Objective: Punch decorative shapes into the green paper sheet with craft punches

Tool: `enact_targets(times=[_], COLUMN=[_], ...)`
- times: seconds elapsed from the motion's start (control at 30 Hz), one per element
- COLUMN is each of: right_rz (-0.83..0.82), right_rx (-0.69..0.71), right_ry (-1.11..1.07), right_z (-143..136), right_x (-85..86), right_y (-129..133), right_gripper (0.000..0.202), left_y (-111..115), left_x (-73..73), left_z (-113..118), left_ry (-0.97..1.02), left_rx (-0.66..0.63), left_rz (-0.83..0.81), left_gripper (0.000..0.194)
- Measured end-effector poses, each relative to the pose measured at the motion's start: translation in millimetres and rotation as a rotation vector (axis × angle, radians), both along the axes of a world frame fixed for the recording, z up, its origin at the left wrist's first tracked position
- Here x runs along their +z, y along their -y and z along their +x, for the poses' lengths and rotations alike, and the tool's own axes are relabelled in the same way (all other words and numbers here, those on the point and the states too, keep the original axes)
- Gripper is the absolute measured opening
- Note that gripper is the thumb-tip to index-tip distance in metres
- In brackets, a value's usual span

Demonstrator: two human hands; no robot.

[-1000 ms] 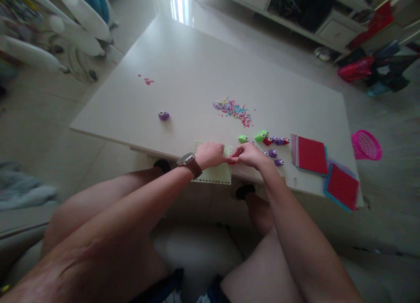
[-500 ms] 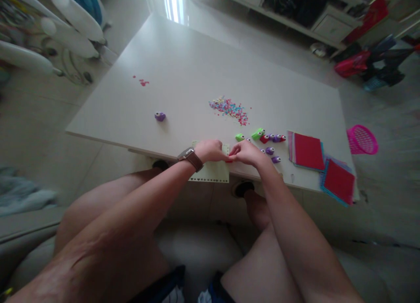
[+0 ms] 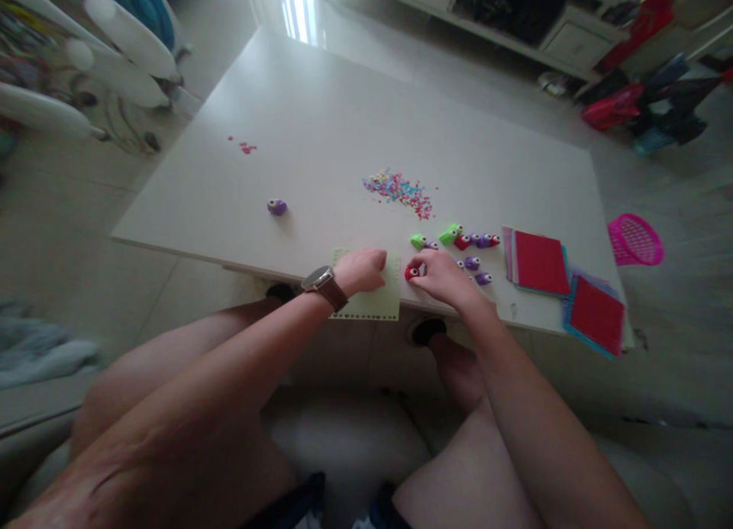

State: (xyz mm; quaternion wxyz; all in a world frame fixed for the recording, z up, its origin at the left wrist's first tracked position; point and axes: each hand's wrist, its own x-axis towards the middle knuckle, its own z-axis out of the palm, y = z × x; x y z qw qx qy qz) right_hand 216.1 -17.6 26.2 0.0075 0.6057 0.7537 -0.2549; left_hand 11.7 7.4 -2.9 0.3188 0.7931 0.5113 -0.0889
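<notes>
Your left hand (image 3: pixel 360 271) lies flat, pinning the green paper (image 3: pixel 375 298) at the worktop (image 3: pixel 321 124) edge. Your right hand (image 3: pixel 440 275) pinches a red punch (image 3: pixel 411 272) just beside it; confetti pile (image 3: pixel 399 191) sits farther back.

A home living room. A large white table (image 3: pixel 343 124) stands on glossy pale floor tiles (image 3: pixel 51 208). A low white cabinet with drawers (image 3: pixel 566 40) runs along the far wall, with red and dark bags (image 3: pixel 630 101) heaped on the floor beside it. A pink plastic basket (image 3: pixel 637 240) lies on the tiles, and a white fan (image 3: pixel 114 48) stands nearby.
</notes>
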Motion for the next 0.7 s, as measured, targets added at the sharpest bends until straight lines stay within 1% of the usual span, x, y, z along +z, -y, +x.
enact_targets(times=[0.13, 0.3, 0.4, 0.5, 0.6, 0.7], right_rz=[0.044, 0.013, 0.007, -0.02, -0.111, -0.18], right_rx=[-0.042, -0.04, -0.021, 0.015, 0.047, 0.056], right_ry=[0.049, 0.127, 0.154, 0.113, 0.046, 0.026], right_z=[13.5, 22.9, 19.8, 14.4, 10.0, 8.0], right_x=[1.9, -2.5, -3.0, 1.8, 8.3, 10.8], right_y=[-1.4, 2.4, 4.7, 6.0, 7.4, 8.3], right_gripper=[0.016, 0.016, 0.018, 0.02, 0.026, 0.028], left_y=[2.0, 5.0, 5.0, 3.7, 2.1, 1.0], left_x=[2.5, 6.0, 9.5, 14.2, 18.0, 18.9], left_z=[0.0, 1.8, 1.4, -1.9, -6.1, -8.6], left_ry=[0.002, -0.007, -0.043, -0.102, -0.148, -0.175], left_rx=[0.002, -0.003, -0.011, -0.018, -0.012, -0.006], left_rz=[0.051, 0.12, 0.086, 0.036, 0.011, -0.005], left_gripper=[0.03, 0.027, 0.026, 0.026, 0.027, 0.029])
